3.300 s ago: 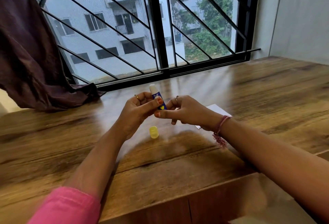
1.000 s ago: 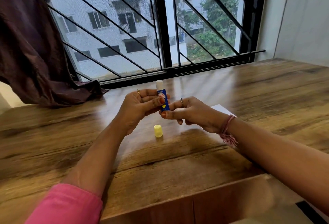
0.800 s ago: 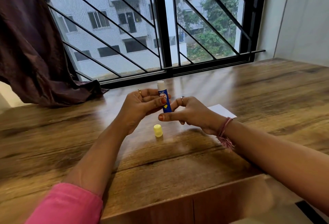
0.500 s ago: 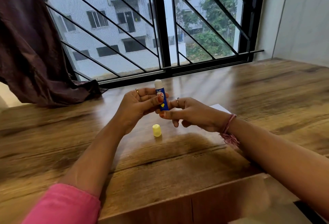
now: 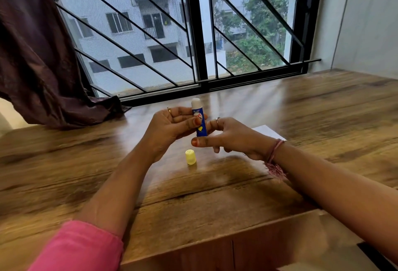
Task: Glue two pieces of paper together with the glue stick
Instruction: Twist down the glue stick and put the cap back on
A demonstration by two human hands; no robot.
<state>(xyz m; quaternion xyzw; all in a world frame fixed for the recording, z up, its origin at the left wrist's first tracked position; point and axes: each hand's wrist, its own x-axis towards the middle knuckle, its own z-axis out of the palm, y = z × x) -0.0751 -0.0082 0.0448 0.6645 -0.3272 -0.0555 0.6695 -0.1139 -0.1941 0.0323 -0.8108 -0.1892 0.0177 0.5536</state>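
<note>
A person's left hand (image 5: 172, 127) grips an uncapped blue glue stick (image 5: 199, 121) upright above a wooden table (image 5: 215, 195), thumb pressed to its label, white glue showing at the top. The right hand (image 5: 231, 138) pinches the stick's base. Its yellow cap (image 5: 190, 157) stands on the table just below the stick; white paper (image 5: 268, 131) lies behind the right wrist.

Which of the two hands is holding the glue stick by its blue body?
The left hand, thumb pressed on the label of the glue stick; the right hand only pinches the stick's bottom end.
</note>
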